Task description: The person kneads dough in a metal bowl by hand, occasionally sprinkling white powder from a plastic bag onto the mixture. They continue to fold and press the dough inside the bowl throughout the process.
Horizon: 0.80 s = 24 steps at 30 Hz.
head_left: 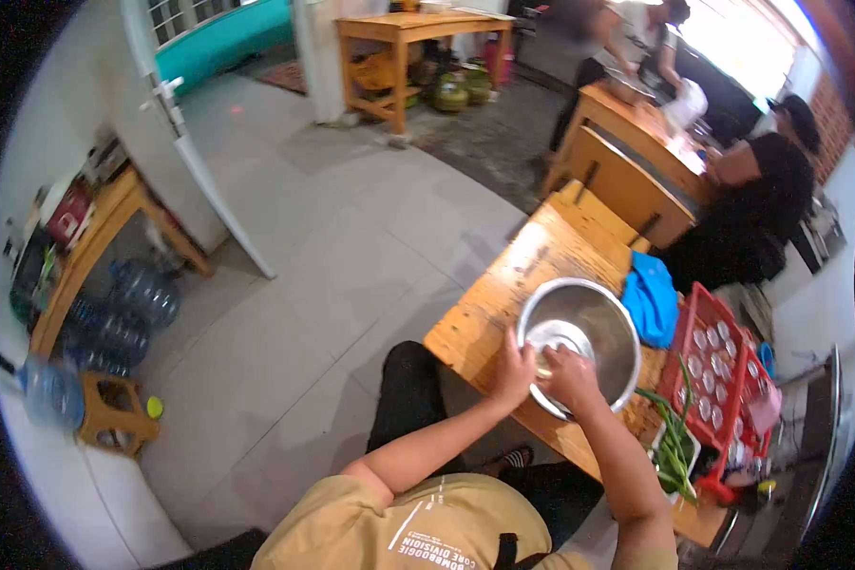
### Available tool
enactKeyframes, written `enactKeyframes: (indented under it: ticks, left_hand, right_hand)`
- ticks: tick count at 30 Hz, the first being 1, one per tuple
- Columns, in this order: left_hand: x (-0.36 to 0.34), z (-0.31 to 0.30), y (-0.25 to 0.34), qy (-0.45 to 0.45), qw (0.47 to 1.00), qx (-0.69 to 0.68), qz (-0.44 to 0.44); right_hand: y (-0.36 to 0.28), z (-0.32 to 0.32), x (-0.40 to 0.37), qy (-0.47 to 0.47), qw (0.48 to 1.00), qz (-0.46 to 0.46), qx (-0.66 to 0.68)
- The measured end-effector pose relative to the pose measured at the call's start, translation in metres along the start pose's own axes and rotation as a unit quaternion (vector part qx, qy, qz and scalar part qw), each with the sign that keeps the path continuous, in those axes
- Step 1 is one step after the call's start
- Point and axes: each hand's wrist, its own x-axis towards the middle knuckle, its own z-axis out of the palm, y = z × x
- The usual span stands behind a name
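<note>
A large steel mixing bowl (619,332) stands on the wooden table in front of me. My left hand (513,373) is at its near left rim, fingers closed and pointing inward. Over the bowl's inside, my right hand (572,380) is curled closed, close to the left one. Between the two hands shows a small pale piece (543,369), too small to name. The hands partly cover the bottom of the bowl. Right of the bowl lie a crumpled blue cloth (650,299) and long green leafy stalks (674,451) in a light container.
The wooden table (475,328) has a red crate (701,328) of glasses at its right. Beyond it, people work at another wooden table (636,119). Large water bottles (147,294) and a small stool (114,413) stand at left, near an open door (214,199).
</note>
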Motion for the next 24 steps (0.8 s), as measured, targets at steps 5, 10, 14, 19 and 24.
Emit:
enactKeyframes:
  ticks: [5, 10, 14, 19, 24]
  left_hand:
    - [-0.006, -0.018, 0.044, -0.030, 0.999, -0.023, 0.019]
    - [-0.011, -0.016, 0.047, -0.037, 0.998, -0.048, 0.007]
    - [-0.013, -0.018, 0.055, -0.052, 0.998, 0.022, -0.022]
    - [-0.004, -0.014, 0.040, -0.039, 0.998, -0.054, -0.008]
    - [0.005, -0.015, 0.032, -0.038, 0.999, -0.037, -0.006]
  right_hand:
    - [0.016, -0.014, 0.004, 0.048, 0.970, 0.190, 0.144]
    - [0.074, 0.046, 0.009, 0.167, 0.890, 0.300, 0.300]
    - [0.072, 0.025, -0.001, 0.128, 0.845, 0.289, 0.431]
    - [0.030, -0.032, -0.016, -0.053, 0.949, 0.123, 0.286]
    - [0.010, -0.067, -0.019, -0.144, 0.957, 0.142, 0.207]
